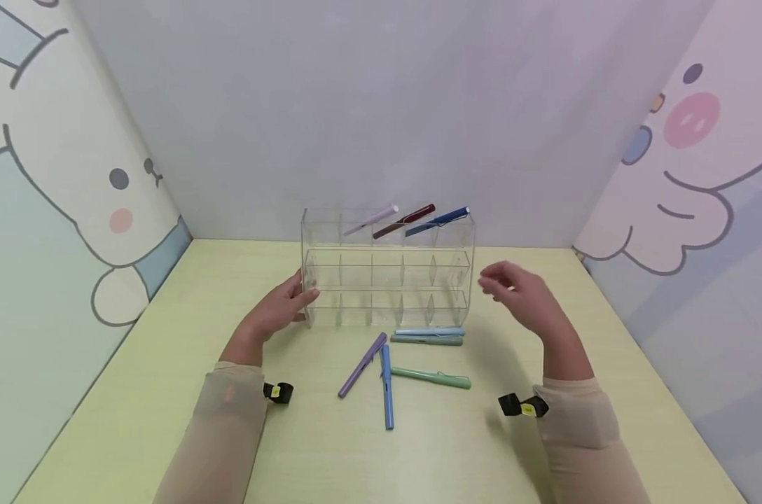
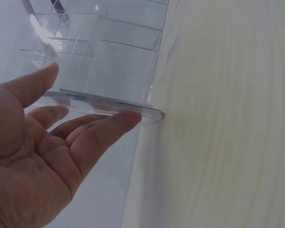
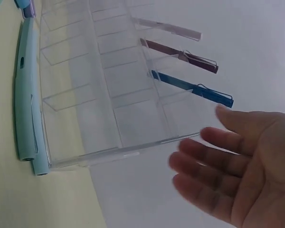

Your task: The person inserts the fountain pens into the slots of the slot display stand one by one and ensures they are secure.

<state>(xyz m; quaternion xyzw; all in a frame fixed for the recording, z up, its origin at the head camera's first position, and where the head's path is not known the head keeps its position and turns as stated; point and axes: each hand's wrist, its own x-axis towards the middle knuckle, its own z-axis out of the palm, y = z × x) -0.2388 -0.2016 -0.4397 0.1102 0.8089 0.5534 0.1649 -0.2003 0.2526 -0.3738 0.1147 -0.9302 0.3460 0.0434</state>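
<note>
A clear display rack [image 1: 387, 278] with tiered compartments stands upright on the table. My left hand [image 1: 284, 306] holds its left side, the thumb in front and the fingers along the outer side panel. In the top tier lean a pale lilac pen [image 1: 371, 220], a dark red pen [image 1: 404, 221] and a blue pen [image 1: 438, 222]. My right hand [image 1: 518, 290] is just off the rack's right side, fingers loosely bent and holding nothing. In the right wrist view, its thumb tip overlaps the end of the blue pen [image 3: 192, 89].
Before the rack lie a light blue pen [image 1: 430, 331] and a grey-green pen [image 1: 426, 341], side by side. Nearer lie a purple pen [image 1: 362, 365], a medium blue pen [image 1: 387, 388] and a green pen [image 1: 431, 378]. A pale wall [image 1: 387, 105] rises behind.
</note>
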